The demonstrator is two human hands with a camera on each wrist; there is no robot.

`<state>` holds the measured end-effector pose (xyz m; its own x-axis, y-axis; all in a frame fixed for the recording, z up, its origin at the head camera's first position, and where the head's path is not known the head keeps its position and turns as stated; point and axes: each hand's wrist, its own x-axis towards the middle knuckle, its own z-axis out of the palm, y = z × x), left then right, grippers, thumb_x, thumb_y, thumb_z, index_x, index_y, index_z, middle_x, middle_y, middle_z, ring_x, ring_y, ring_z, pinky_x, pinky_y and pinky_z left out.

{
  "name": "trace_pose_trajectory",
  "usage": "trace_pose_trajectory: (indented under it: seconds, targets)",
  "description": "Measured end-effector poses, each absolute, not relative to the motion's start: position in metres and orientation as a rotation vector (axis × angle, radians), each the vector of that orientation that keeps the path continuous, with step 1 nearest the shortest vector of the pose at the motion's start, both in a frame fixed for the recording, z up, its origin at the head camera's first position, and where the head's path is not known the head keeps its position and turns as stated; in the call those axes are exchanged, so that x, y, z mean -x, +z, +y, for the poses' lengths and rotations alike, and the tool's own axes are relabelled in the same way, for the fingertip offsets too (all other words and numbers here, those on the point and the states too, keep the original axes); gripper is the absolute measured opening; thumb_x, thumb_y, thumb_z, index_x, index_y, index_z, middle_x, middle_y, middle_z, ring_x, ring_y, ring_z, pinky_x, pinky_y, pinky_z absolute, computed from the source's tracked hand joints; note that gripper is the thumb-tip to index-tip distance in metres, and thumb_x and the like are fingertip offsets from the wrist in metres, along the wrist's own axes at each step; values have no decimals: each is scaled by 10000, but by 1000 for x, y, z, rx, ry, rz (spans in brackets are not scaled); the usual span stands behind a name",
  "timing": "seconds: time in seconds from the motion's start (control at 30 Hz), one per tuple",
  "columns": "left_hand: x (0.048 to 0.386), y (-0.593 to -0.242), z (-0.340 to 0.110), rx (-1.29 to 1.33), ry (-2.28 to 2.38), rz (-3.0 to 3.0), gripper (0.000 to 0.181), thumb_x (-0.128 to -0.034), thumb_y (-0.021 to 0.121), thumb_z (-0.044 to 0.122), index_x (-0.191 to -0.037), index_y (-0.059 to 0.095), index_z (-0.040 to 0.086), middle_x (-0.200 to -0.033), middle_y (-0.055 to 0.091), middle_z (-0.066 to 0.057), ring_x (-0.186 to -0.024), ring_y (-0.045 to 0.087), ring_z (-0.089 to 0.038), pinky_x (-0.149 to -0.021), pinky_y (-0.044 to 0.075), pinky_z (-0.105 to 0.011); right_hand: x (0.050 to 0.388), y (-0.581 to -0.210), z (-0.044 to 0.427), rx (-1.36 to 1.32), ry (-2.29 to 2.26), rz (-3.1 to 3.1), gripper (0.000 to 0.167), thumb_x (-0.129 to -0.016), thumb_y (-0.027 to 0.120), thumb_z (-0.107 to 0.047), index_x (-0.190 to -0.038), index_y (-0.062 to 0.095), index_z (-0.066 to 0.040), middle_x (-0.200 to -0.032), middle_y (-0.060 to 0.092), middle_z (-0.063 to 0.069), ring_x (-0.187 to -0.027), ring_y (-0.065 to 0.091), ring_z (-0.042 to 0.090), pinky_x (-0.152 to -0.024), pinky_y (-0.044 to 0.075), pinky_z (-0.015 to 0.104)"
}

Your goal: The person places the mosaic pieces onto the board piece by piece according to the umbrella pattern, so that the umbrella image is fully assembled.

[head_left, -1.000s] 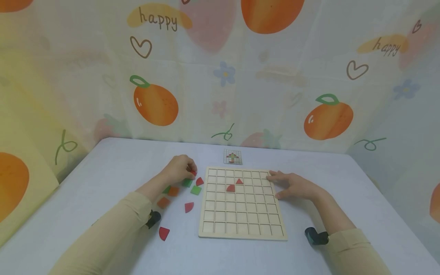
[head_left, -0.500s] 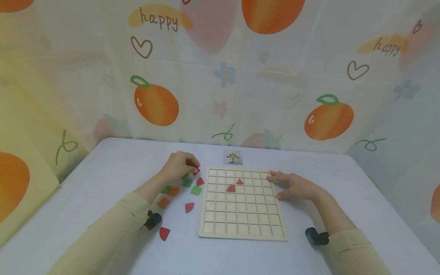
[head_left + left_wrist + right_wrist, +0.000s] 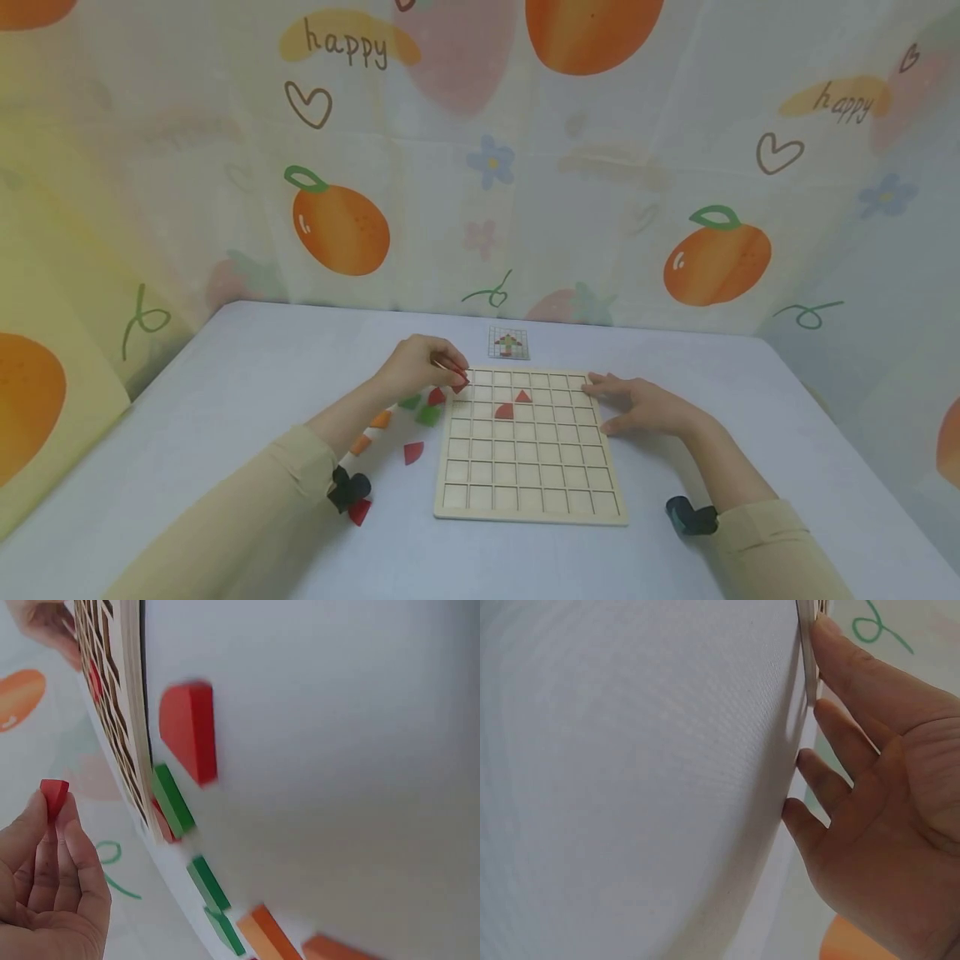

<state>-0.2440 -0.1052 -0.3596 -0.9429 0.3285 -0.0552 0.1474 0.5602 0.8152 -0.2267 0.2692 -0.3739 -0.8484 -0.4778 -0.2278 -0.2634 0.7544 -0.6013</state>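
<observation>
Thumb and fingers of my left hand (image 3: 420,365) pinch a small red block (image 3: 55,796) above the far left corner of the wooden grid board (image 3: 531,477). The block's full outline is partly covered by the fingers. A red triangle (image 3: 522,397) and a red quarter-circle block (image 3: 505,411) lie on the board's upper middle cells. My right hand (image 3: 645,404) rests at the board's right edge. In the right wrist view its thumb touches the board's rim, with the fingers spread and slightly bent, holding nothing.
Left of the board lie loose blocks: red quarter-circles (image 3: 413,452), green pieces (image 3: 429,416) and orange pieces (image 3: 381,419). One red piece (image 3: 361,512) lies partly behind the left wrist camera. Behind the board is a small pattern card (image 3: 508,342) with a printed coloured figure.
My left hand has lifted the red block from among the loose pieces and carried it right, over the board's far left corner. The right hand and the board have stayed still.
</observation>
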Motion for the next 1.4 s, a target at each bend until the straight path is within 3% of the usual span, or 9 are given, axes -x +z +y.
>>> trace_pose_trajectory:
  seconds: [0.23, 0.47, 0.67, 1.03, 1.4]
  targets:
    - [232, -359, -89, -351, 1277, 2600, 234, -817, 800, 186, -1023, 733, 97, -900, 721, -12, -810, 614, -143, -676, 488, -233, 227, -375, 270, 582, -809, 2580, 688, -809, 777, -259, -1430, 521, -109, -1605, 329, 149, -1515, 154, 454, -1189, 138, 664]
    - [229, -367, -77, -333, 1213, 2629, 144, -773, 835, 182, -858, 726, 146, -783, 695, 2, -776, 590, -145, -727, 445, -240, 228, -375, 270, 583, -806, 2581, 690, -811, 778, -264, -1431, 519, -108, -1605, 326, 155, -1514, 153, 457, -1187, 135, 670]
    - [225, -374, -71, -357, 1177, 2611, 95, -776, 830, 179, -797, 738, 182, -783, 677, 8, -796, 560, -161, -689, 443, -248, 226, -374, 269, 593, -805, 2585, 688, -814, 774, -268, -1433, 517, -110, -1604, 329, 153, -1514, 156, 455, -1188, 140, 664]
    - [214, -375, -63, -435, 1114, 2646, 80, -792, 816, 155, -776, 748, 193, -895, 708, 59, -917, 547, -155, -793, 461, -282, 227, -375, 268, 573, -797, 2585, 693, -813, 775, -284, -1435, 516, -116, -1610, 326, 132, -1522, 155, 435, -1194, 135, 657]
    - [215, -380, -56, -574, 1020, 2717, 69, -780, 817, 111, -766, 762, 151, -841, 714, 40, -858, 544, -124, -808, 465, -275, 228, -377, 271, 585, -791, 2597, 691, -808, 778, -274, -1430, 522, -116, -1605, 332, 142, -1515, 166, 448, -1194, 139, 655]
